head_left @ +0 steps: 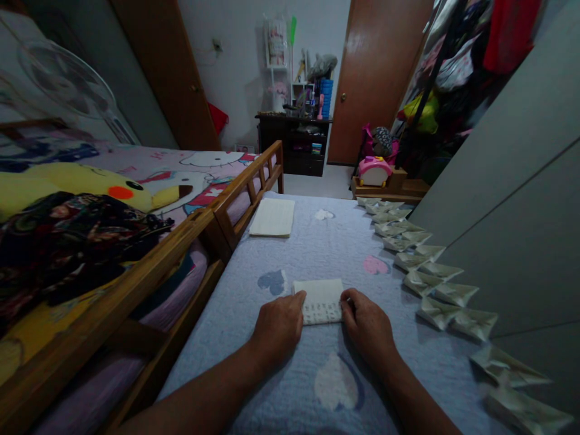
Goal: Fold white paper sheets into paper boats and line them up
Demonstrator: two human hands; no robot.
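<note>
A folded sheet of paper [321, 294] lies on the pale blue quilted cover, plain on its far part and with rows of dark marks on its near part. My left hand [277, 325] grips its left edge, thumb on top and the other fingers curled. At the opposite edge, my right hand [368, 323] pinches the paper between thumb and fingers. Farther off, a stack of pale paper sheets [272, 217] rests flat near the wooden rail. Along the right side stand several folded paper boats [437, 313] in rows.
The wooden bed rail [194, 232] runs along the left, with a yellow plush toy [86, 184] and dark patterned cloth [77, 241] on the bed beyond. A grey cabinet panel [512, 193] borders the right side. A dark low cabinet [292, 145] stands at the far wall.
</note>
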